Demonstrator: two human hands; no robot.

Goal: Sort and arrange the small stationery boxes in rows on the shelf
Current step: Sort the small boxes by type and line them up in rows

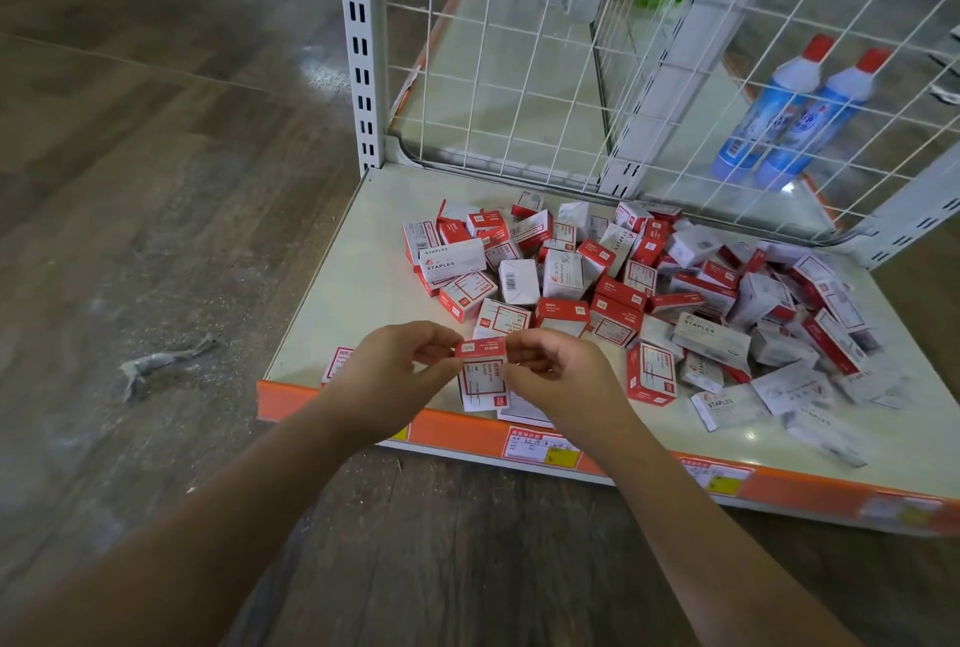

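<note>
At centre frame, left hand (400, 366) and right hand (558, 366) each pinch one small red-and-white cardboard staple box (481, 370) in their grip, probably picking the first; next it needs setting squarely along the cream shelf (322, 314) front.

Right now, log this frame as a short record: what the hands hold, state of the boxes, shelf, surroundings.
hands: left hand and right hand pinch one red-and-white box from either end
held box: above the shelf's front edge
other boxes: loose pile, no rows yet
shelf: pale board, orange front strip with price labels
behind mesh: two blue bottles
floor: crumpled scrap at left
</note>
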